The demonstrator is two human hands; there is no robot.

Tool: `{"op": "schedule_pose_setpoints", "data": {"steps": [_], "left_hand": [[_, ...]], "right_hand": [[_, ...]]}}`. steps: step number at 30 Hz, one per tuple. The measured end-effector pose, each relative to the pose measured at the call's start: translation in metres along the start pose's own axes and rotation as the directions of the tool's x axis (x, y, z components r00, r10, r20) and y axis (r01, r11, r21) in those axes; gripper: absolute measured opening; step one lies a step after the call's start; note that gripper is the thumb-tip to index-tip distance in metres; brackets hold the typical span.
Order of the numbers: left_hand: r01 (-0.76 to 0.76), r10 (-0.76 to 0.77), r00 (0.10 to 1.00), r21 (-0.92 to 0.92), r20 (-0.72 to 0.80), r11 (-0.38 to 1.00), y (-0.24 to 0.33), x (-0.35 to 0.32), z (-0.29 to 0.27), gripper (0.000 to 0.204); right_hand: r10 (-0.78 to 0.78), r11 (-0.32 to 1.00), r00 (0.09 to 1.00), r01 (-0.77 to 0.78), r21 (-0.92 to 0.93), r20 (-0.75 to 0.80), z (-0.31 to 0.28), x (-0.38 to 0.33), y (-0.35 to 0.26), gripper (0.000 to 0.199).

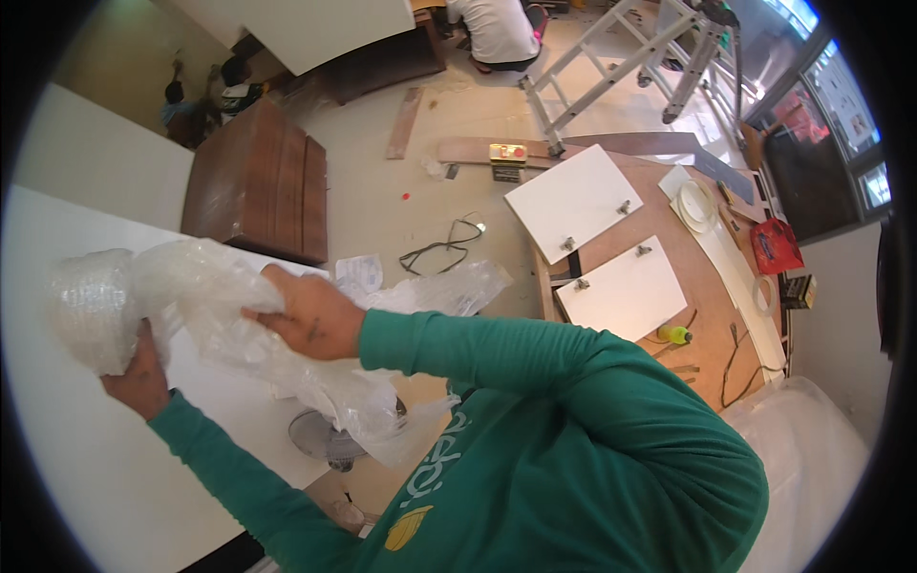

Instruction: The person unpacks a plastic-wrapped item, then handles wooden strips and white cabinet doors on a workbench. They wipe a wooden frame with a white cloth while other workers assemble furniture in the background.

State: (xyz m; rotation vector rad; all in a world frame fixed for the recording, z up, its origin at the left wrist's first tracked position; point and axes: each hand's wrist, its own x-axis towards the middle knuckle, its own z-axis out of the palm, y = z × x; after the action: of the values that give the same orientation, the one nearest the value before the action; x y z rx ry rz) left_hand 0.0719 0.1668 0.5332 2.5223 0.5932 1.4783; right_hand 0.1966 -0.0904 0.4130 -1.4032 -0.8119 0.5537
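Note:
My left hand (141, 374) is closed around the lower side of a roll of clear bubble wrap (91, 306) at the far left. From the roll a loose, crumpled length (196, 282) runs toward my right hand (313, 315). My right hand pinches this bubble wrap, its fingertips partly buried in the folds. More of the sheet hangs below the right hand, and another end trails out past my green sleeve. Under the wrap lies a large white panel (124, 458).
A brown wooden cabinet (250, 186) stands beyond the panel. On the right, a brown board (712, 315) bears two white doors with hinges (578, 201), a yellow-green bottle (675, 334) and a red pouch (776, 245). An aluminium ladder (621, 67) and several people are farther off.

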Motion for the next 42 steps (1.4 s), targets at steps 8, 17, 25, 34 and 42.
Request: {"op": "schedule_pose_setpoints", "data": {"steps": [8,17,25,34,42], "left_hand": [[0.208,-0.016,0.920,-0.454,0.393,0.867,0.037,-0.122,0.106,0.054],[0.429,0.177,0.650,-0.550,0.739,0.717,0.132,-0.151,0.170,0.074],[0.751,-0.082,0.657,-0.641,0.749,0.159,0.173,-0.167,0.205,0.070],[0.585,-0.089,0.811,-0.791,0.579,0.180,0.118,-0.139,0.245,0.058],[0.340,0.070,0.908,-0.823,0.414,0.454,0.122,-0.138,0.241,0.046]], "right_hand": [[-0.211,0.804,0.931,0.338,0.490,-0.297,-0.029,0.053,0.078,0.038],[-0.042,0.889,0.985,0.114,0.443,-0.169,-0.092,0.021,0.052,0.054],[0.091,0.772,0.977,-0.191,0.606,0.192,-0.139,0.004,-0.003,0.063],[-0.179,0.865,0.983,0.171,-0.473,0.027,-0.228,-0.014,0.000,0.129],[-0.208,0.946,0.942,0.124,-0.300,-0.264,-0.148,-0.033,0.072,0.109]]}}
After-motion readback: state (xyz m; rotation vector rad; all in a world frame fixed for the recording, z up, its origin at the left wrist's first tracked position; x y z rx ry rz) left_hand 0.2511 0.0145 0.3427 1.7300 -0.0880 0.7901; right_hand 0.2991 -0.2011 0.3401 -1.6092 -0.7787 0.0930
